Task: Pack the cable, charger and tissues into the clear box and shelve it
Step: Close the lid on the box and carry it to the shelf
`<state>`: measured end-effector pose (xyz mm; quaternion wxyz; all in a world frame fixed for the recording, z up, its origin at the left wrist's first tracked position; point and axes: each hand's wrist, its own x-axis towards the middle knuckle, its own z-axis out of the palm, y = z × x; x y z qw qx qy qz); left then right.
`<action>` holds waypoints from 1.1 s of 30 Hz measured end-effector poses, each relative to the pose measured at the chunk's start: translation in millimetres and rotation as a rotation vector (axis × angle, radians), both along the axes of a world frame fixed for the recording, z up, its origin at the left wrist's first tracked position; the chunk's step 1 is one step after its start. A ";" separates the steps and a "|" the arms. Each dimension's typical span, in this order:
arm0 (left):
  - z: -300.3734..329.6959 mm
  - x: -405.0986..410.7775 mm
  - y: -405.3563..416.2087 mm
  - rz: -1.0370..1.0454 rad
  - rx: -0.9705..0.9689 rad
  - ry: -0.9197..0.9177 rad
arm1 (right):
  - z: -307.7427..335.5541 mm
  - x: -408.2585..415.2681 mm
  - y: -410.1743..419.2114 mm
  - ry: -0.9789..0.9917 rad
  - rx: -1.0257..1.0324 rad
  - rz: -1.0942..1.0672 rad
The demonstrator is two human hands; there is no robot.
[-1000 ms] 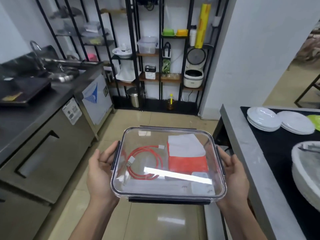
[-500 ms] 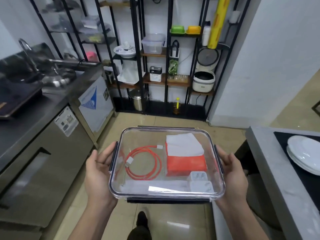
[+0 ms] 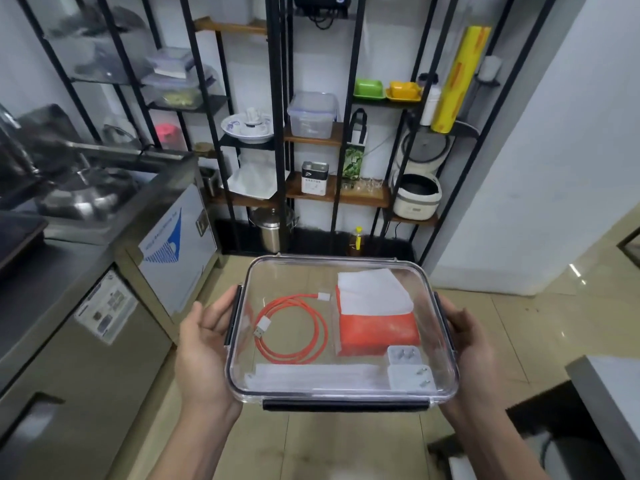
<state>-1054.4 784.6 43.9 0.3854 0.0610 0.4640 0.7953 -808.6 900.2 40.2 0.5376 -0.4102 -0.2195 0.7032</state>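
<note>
Clear box (image 3: 341,332), lidded and level, rides in front of my chest between both my hands. The risk I judge greatest is a slip: I carry it by its two side edges only, nothing supports it from beneath that I can see, and the plastic looks smooth. If one palm eases off while I reach toward the shelving, the box could tip and drop. A second worry is the latches; the dark clip at 6 o'clock (image 3: 346,405) looks folded down, but I cannot tell whether the side clips are fully snapped, so a tilt might pop the lid. Tilting would also send the loose contents sliding.

Through the lid I see the orange cable (image 3: 292,329) coiled at 9 o'clock inside the box, the tissues (image 3: 375,311), white sheets over an orange pack, at 2 o'clock, and the white charger (image 3: 410,370) at 5 o'clock, touching the pack's lower corner. Packing looks complete.

My left hand (image 3: 204,348) cups the box's 9 o'clock edge with fingers curled up against the side clip; my right hand (image 3: 467,344) clasps the 3 o'clock edge the same way.

Beyond, at 12 o'clock, stands the black shelf rack (image 3: 277,98), well apart from the box and crowded, so finding a free gap matters. A steel counter (image 3: 52,306) runs along at 9 o'clock.
</note>
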 end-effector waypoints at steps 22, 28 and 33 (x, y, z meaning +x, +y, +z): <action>5.9 -127.6 337.5 0.196 -0.129 0.074 | -1.7 -135.5 335.0 -0.074 -0.119 -0.072; 5.5 -152.0 404.4 0.296 -0.198 0.081 | -3.2 -167.1 406.0 -0.202 -0.133 -0.164; -1.6 -182.1 460.7 0.345 -0.199 0.110 | -1.9 -200.1 460.5 -0.313 -0.133 -0.239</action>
